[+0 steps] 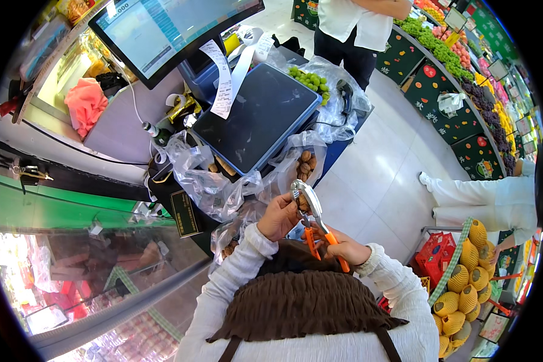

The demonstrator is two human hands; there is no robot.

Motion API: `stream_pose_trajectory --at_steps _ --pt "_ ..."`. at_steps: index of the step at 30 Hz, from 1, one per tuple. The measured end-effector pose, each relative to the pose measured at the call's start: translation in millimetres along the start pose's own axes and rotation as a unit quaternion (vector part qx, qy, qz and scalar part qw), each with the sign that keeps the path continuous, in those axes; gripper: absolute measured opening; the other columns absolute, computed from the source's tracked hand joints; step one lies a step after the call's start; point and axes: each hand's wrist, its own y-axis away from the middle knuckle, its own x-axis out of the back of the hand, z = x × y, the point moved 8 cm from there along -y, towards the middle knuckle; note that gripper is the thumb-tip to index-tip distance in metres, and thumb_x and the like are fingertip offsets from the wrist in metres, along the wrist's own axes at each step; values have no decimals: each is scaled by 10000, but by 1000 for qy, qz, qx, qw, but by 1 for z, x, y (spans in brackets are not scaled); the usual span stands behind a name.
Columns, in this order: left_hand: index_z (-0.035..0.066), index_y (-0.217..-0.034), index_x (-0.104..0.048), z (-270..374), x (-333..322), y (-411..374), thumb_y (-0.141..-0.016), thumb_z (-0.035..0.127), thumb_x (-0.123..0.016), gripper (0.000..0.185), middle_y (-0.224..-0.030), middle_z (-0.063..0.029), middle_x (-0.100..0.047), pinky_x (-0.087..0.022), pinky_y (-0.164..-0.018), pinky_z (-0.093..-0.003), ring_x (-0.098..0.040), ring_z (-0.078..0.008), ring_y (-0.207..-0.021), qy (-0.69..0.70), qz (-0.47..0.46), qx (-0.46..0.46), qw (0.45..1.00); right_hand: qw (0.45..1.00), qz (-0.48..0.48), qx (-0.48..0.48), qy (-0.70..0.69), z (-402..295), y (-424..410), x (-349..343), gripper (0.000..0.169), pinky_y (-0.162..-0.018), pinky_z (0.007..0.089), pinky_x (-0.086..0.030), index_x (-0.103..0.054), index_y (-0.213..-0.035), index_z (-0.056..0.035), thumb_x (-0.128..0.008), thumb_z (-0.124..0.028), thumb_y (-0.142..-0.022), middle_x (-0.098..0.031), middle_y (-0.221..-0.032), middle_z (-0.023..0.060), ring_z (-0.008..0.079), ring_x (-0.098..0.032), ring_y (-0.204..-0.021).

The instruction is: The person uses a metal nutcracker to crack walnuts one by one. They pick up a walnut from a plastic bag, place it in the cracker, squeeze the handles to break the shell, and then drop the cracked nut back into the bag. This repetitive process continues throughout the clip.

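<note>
My right hand (347, 248) grips the orange handles of a metal nutcracker (316, 201) in front of my chest. Between the tool's curved jaws sits a brown walnut (302, 202). The fingers of my left hand (276, 221) pinch that walnut from the left side. Just beyond the jaws, more walnuts (305, 166) lie in a clear plastic bag (283, 174) beside the scale. Another clear bag (218, 240) with walnuts is partly hidden by my left forearm.
A weighing scale (258, 117) stands ahead, with printed paper strips (224, 83) and green grapes (311, 83) on it or by it. A screen (163, 31) rises at upper left. Net-wrapped fruit (461, 280) is stacked at right. One person (355, 27) stands ahead, another (484, 203) at right.
</note>
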Motion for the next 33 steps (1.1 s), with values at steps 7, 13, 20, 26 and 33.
stream_pose_trajectory --at_steps 7,13,20,26,33 --pt "-19 -1199 -478 -13 18 4 -870 195 -609 414 -1087 -96 -603 -479 -866 -304 -600 -185 -986 2 16 24 1000 997 8 5 -72 20 -7 -2 709 -874 305 -396 -252 -1380 -70 -459 -8 -705 -451 -1098 71 181 -477 -1022" --pt "-16 -1205 -477 -17 18 5 -849 223 -635 457 -1114 -98 -589 -461 -896 -313 -584 -181 -1005 -1 -1 41 999 997 28 30 -72 40 -12 -1 632 -875 309 -389 -315 -1324 -50 -469 18 -715 -450 -1064 57 173 -472 -979" --pt "-22 -1203 -478 -19 21 4 -826 231 -662 490 -1124 -105 -583 -456 -910 -339 -580 -197 -1021 10 -14 60 998 998 20 27 -47 40 -14 -2 648 -866 310 -387 -303 -1337 -55 -465 -4 -711 -449 -1080 68 175 -460 -975" --pt "-21 -1210 -479 2 8 -6 -797 176 -687 503 -1148 -116 -572 -446 -936 -371 -574 -222 -1049 2 -37 27 999 998 -39 -42 -21 -19 7 -10 752 -928 332 -362 -207 -1393 -67 -479 -63 -692 -408 -1235 131 222 -401 -1173" --pt "-30 -1200 -485 2 8 -5 -762 210 -724 555 -1151 -132 -567 -424 -961 -378 -568 -235 -1059 22 -75 64 995 999 -41 -25 0 -8 4 -11 807 -980 357 -326 -161 -1402 -77 -478 -75 -660 -358 -1297 143 245 -358 -1208"
